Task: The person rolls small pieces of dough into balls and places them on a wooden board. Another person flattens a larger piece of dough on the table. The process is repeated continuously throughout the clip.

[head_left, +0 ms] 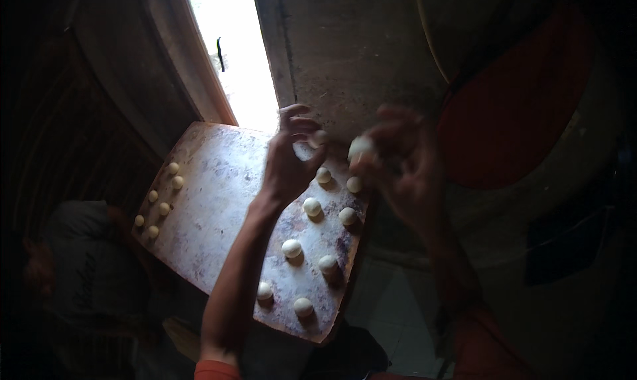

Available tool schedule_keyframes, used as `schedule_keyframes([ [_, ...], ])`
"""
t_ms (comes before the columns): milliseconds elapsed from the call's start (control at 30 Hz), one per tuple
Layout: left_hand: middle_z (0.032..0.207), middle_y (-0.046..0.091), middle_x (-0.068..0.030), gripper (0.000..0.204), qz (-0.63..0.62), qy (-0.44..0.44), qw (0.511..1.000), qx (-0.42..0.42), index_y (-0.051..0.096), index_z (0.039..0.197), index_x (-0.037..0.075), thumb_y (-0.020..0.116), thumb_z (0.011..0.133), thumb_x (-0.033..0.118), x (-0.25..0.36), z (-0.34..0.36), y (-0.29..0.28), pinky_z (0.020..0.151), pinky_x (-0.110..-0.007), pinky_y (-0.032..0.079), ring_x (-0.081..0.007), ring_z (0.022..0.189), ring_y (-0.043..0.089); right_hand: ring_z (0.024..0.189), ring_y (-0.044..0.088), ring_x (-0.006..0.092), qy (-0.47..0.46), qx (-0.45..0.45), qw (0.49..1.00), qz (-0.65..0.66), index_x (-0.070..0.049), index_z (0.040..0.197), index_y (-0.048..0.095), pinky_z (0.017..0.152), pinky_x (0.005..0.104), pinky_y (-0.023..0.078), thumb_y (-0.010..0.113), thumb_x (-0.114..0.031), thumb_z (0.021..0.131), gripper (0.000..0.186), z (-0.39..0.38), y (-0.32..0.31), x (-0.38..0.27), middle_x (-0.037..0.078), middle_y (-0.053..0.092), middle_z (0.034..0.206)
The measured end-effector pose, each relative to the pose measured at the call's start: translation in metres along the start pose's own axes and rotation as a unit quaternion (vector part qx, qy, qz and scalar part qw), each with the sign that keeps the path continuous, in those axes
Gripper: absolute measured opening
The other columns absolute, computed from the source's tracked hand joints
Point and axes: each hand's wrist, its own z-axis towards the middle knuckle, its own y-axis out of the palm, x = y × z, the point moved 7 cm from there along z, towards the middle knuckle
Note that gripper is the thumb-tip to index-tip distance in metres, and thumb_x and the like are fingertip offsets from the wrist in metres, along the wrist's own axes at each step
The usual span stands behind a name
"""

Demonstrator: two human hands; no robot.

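Note:
My left hand [290,160] is raised over the far right part of the floured table [222,181], with a small piece of pale dough [318,139] pinched between thumb and fingers. Beside it my right hand [406,164], smeared by motion, grips a larger white dough ball [361,148] just past the table's right edge. Below the hands, several round dough balls [312,207] lie in two loose rows along the right side. The closest to my hands are one dough ball [323,175] under the left and another dough ball [353,184] near the right wrist.
Several smaller dough balls [164,209] lie along the table's left edge. Another person in a grey shirt [79,260] is at the left. A bright doorway [235,48] opens beyond the table, next to a dark wall [345,55]. Something red [517,108] stands at the right.

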Motion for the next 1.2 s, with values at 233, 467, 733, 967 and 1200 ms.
schedule_keyframes([
  [233,0.133,0.059,-0.0274,0.064,0.093,-0.071,0.976,-0.184,0.046,0.142,0.002,0.076,0.087,0.018,-0.069,-0.011,0.094,0.106,-0.048,0.049,-0.0446,0.124,0.059,0.106,0.067,0.0336,-0.045,-0.064,0.909,-0.41,-0.001,0.137,0.055,0.094,0.0433,0.053,0.066,-0.026,0.1,0.046,-0.013,-0.036,0.137,0.017,0.067,0.115],
  [467,0.13,0.062,-0.0236,0.053,0.051,-0.08,0.992,-0.079,0.053,0.136,-0.001,0.072,0.086,0.003,0.049,-0.083,-0.054,0.106,-0.044,0.048,-0.0393,0.123,0.061,0.097,0.066,0.0222,0.107,0.089,0.984,-0.108,-0.001,0.117,0.063,0.084,0.034,0.051,0.054,-0.02,0.107,0.024,-0.097,-0.039,0.037,0.016,0.067,0.106],
  [733,0.117,0.068,-0.0204,0.027,0.001,-0.273,0.882,0.385,0.056,0.122,0.003,0.053,0.106,0.025,0.142,-0.421,-0.119,0.106,-0.046,0.048,-0.0358,0.113,0.064,0.086,0.067,0.0425,0.202,-0.592,0.768,0.136,0.0,0.102,0.058,0.076,0.0473,0.054,0.067,-0.019,0.098,0.021,-0.349,0.214,-0.007,0.021,0.064,0.09],
  [967,0.106,0.071,-0.0124,0.013,0.076,-0.586,0.621,0.515,0.064,0.107,-0.001,0.054,0.106,0.008,0.192,-0.713,-0.146,0.087,-0.029,0.053,-0.0154,0.096,0.067,0.103,0.062,0.0487,-0.073,-0.61,0.783,-0.097,-0.003,0.136,0.053,0.089,0.0518,0.053,0.082,-0.019,0.081,0.064,-0.474,0.331,0.075,0.029,0.06,0.118],
  [1200,0.101,0.072,-0.0113,0.031,-0.341,-0.585,0.493,0.547,0.066,0.113,0.002,0.05,0.109,0.028,0.096,-0.722,-0.111,0.084,-0.033,0.057,-0.0202,0.089,0.071,0.094,0.068,0.0442,0.039,-0.678,0.729,-0.088,-0.004,0.125,0.063,0.078,0.0487,0.057,0.081,-0.01,0.076,0.053,-0.526,0.377,0.086,0.021,0.069,0.106],
])
